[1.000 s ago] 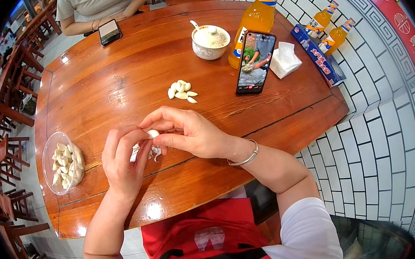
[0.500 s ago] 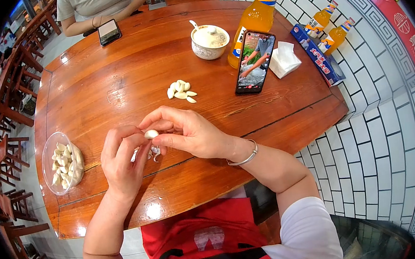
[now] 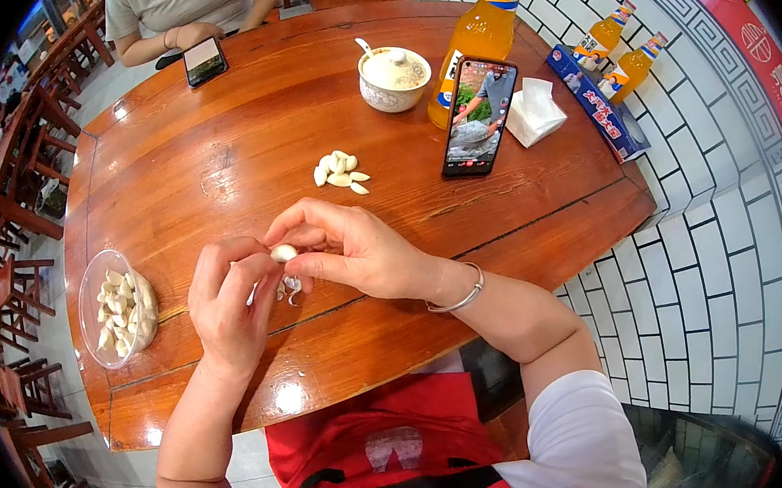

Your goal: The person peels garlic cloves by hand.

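Note:
Between the fingertips of both hands is a pale garlic clove (image 3: 283, 252), held just above the table. My left hand (image 3: 231, 300) pinches it from the left; my right hand (image 3: 345, 253), with a silver bangle at the wrist, grips it from the right. Under the hands lie bits of garlic skin (image 3: 292, 290), partly hidden by the fingers. Beyond them is a small pile of peeled garlic cloves (image 3: 340, 167) on the wood. To the left stands a clear plastic bowl (image 3: 89, 317) with many cloves in it.
On the wooden table (image 3: 161, 162), a phone (image 3: 478, 120) leans against an orange soda bottle (image 3: 484, 27). Nearby are a lidded bowl (image 3: 393, 90), tissues (image 3: 536, 112) and a blue box (image 3: 597, 105) by the tiled wall. Across sits a person (image 3: 180, 11) behind another phone (image 3: 205, 62).
Hardly anything differs. Both hands keep the same pinch on the garlic clove, with only a very slight shift. The picture on the propped phone has changed.

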The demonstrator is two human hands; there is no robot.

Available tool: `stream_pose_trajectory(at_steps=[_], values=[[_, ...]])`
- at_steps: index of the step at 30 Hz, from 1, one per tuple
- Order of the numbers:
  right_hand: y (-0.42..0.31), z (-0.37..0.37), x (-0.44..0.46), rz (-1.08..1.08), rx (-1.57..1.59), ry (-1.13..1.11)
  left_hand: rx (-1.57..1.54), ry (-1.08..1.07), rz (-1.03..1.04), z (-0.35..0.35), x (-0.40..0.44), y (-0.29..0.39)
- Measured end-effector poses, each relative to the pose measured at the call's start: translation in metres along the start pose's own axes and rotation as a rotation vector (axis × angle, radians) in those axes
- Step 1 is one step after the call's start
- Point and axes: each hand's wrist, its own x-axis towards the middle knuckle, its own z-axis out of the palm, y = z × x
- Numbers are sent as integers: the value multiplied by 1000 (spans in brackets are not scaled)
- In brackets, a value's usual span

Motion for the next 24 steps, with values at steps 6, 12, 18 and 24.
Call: stream_pose_trajectory(at_steps=[6,12,18,24], values=[[-1,-3,-1,36,-12,-28,7,30,-20,3,2,3],[1,-4,-1,26,-8,-32,9,14,-1,2,2,2],[2,-3,-1,23,9,-30,8,17,4,2,1,1],[-2,-3,-1,37,4,-31,7,8,5,1,0,0]])
